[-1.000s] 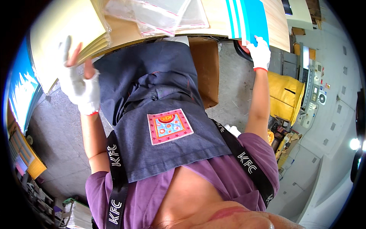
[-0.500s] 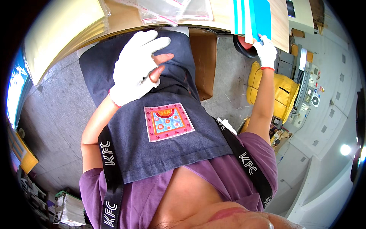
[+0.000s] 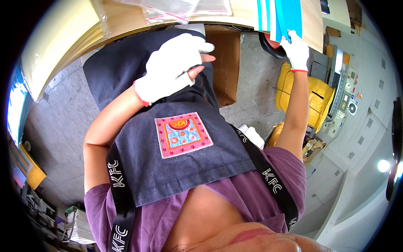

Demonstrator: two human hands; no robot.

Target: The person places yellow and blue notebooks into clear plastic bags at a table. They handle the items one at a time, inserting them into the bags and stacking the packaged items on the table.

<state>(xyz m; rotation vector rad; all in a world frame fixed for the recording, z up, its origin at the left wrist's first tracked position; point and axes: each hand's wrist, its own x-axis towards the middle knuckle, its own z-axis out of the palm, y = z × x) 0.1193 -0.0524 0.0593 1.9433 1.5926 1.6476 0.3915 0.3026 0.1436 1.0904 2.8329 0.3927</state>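
My left hand point(image 3: 174, 67), in a white glove with bare fingertips showing, hovers above the dark apron point(image 3: 126, 69) over my lap. Its fingers are apart and point to the right, with nothing in them. My right hand point(image 3: 296, 52), gloved the same way, is at the table's near edge on the right. Its thumb and fingertips pinch the near edge of a blue sheet point(image 3: 289, 17). That sheet lies in a fanned stack of blue and white sheets point(image 3: 263, 17).
Clear plastic bags point(image 3: 168, 10) lie on the wooden table point(image 3: 126, 24). A pale stack of sheets point(image 3: 54, 38) stands at its left. Below the table is an open cardboard box point(image 3: 226, 67). A yellow wrapped bundle point(image 3: 312, 94) sits on the floor to the right.
My left hand has moved right across my lap, still open. My right hand has shifted slightly and stays at the edge of the blue sheet.
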